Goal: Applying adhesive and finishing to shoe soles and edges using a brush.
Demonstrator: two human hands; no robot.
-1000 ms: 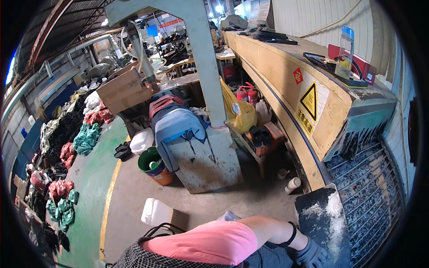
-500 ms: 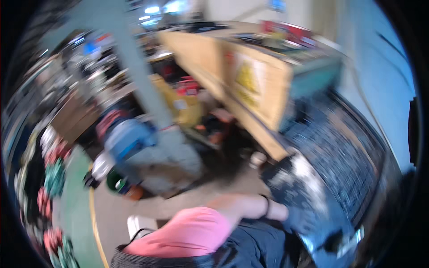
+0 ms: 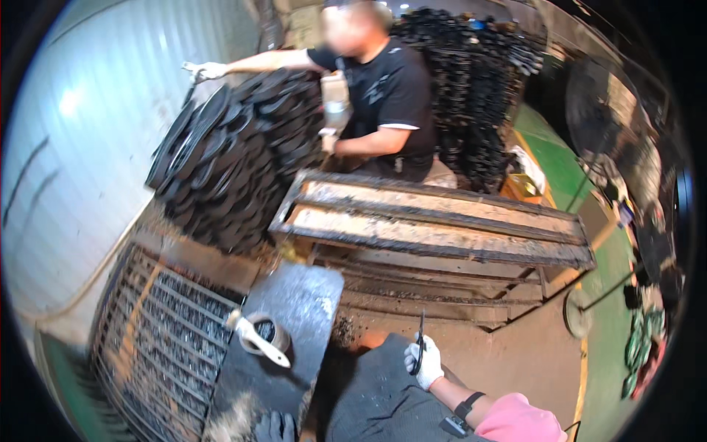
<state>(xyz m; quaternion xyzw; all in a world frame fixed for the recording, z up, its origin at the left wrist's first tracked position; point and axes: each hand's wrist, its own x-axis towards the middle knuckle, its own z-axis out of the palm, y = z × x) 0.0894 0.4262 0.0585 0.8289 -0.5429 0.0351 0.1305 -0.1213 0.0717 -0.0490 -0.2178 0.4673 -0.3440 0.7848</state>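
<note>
**Thin dark tool held over the lap**

I see a small round tin (image 3: 266, 333) on the grey worktop (image 3: 294, 309), a white-handled brush (image 3: 254, 340) resting in it. My right hand (image 3: 425, 361), gloved white, is clamped on a thin dark tool (image 3: 420, 340), held upright. My left hand (image 3: 275, 426), dark-gloved, sits at the lower edge; I cannot tell its grip.

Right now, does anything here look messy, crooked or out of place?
Yes. The stack of dark discs by the wall leans sideways rather than standing straight, with a co-worker's gloved hand on its top. A brush lies across a small tin on the grimy plate.
</note>
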